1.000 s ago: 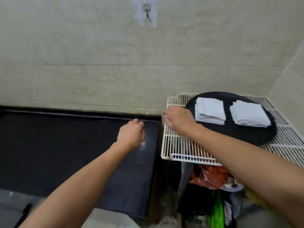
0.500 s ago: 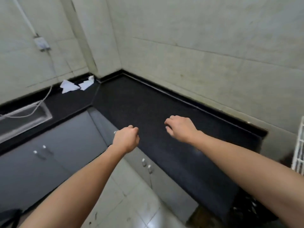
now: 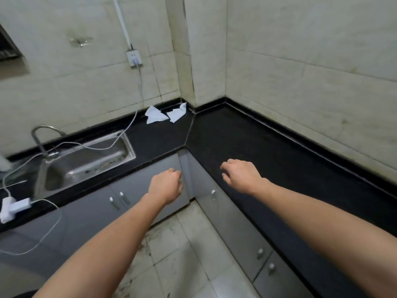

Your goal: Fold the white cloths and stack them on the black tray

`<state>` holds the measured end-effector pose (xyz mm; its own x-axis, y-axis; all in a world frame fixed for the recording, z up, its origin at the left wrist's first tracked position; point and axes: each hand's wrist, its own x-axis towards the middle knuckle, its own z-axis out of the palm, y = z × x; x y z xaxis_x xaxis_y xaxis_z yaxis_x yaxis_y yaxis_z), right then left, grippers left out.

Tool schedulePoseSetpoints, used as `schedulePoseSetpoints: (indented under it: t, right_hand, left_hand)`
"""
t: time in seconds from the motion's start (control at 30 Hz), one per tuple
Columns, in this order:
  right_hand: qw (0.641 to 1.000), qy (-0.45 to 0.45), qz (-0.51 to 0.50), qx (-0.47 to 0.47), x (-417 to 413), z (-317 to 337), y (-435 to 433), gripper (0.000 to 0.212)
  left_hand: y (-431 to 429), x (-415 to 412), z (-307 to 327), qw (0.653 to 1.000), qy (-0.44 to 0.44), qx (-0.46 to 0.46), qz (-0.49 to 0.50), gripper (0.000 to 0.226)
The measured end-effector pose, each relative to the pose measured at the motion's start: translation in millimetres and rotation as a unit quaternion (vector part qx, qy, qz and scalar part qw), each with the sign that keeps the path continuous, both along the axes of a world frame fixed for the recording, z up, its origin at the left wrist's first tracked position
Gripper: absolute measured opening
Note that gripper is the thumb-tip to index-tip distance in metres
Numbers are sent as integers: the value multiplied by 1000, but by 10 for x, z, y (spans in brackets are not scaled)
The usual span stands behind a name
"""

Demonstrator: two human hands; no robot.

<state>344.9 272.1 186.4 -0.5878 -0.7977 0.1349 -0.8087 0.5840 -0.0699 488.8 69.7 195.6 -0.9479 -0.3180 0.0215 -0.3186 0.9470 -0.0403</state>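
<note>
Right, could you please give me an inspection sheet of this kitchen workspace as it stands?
Surface: black countertop, L-shaped, along two walls.
Job's things: first white cloth and second white cloth lie unfolded near the corner; black tray not in view.
Clutter: white charger on the counter by the sink.
Hands: left hand curled, holding nothing; right hand loosely curled, holding nothing.
Cables: white cable runs from the wall socket down over the sink.
Surroundings: tiled walls, grey cabinets, stained floor tiles.
</note>
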Motion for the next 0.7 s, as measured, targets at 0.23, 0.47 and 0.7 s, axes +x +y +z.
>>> schedulePoseSetpoints:
  t: [0.23,0.47,0.7]
  right_hand:
    - [999,-18,17,22,-859,-269,-853,31]
    - [998,-56,27,20,-1989,-335,-1837,33]
    - [994,-88,33,48,-2625,-471,-2616,34]
  left_hand:
    - [-721,-721,-246,1000,-12,21,14,29]
    - [-1626,-1688,-212,998,-13,26,61,25]
    - [-2409,-2267,-362,993,-33,53,102,22]
